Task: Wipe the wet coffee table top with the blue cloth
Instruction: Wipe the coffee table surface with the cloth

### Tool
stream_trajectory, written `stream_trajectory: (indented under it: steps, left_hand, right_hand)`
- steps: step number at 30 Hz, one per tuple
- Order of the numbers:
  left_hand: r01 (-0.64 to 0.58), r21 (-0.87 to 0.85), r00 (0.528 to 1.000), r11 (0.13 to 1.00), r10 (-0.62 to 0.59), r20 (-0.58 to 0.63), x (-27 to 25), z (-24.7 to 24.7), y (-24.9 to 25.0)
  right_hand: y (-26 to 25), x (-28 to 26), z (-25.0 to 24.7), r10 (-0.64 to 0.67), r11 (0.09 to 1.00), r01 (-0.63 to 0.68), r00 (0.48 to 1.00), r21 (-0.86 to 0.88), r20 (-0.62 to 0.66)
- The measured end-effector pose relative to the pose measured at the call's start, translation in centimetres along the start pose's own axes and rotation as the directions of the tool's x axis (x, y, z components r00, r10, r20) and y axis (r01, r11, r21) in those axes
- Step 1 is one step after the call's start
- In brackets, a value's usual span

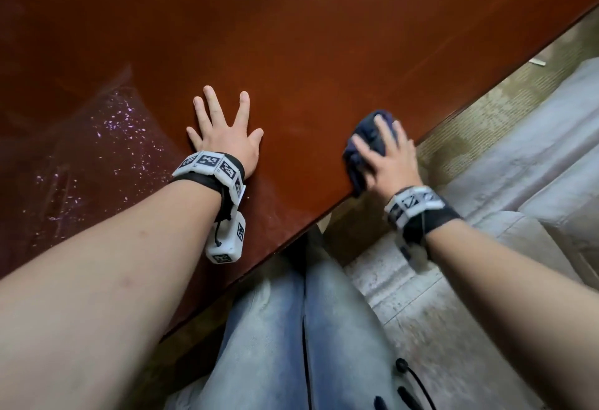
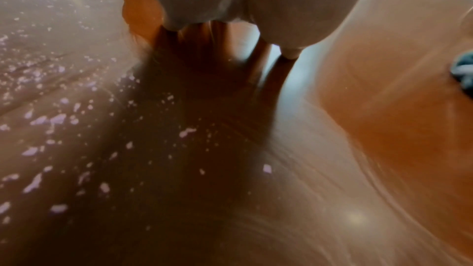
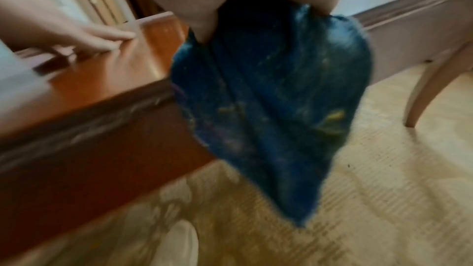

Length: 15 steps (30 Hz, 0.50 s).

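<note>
At the table edge, right hand presses the bunched cloth — half overhanging, it may slip off; droplets at nine o'clock risk being missed. Left hand lies flat, fingers spread.

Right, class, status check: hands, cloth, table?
Left hand flat on table top, fingers spread. Right hand holds blue cloth at table edge. Droplets remain left. Nothing in the way.
</note>
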State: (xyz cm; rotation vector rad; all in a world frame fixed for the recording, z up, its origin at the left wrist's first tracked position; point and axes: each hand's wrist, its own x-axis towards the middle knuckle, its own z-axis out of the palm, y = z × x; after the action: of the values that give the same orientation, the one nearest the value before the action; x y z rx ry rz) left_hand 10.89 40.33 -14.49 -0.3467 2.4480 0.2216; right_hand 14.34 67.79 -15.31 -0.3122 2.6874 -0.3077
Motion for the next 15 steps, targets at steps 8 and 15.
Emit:
stream_trajectory:
  steps: [8,15]
  left_hand:
    - [-0.019,-0.018,1.000,1.000,0.018,-0.025,-0.7,0.5,-0.2]
    - [-0.048,0.002,0.999,0.999,0.048,-0.023,-1.7,1.6,-0.6]
  right_hand:
    - [-9.5,-0.6,3.5,-0.009,0.999,0.011,0.998,0.050,-0.058]
    - [-3.7,-5.0,3.3,-0.137,0.990,0.138,0.989,-0.023,0.063]
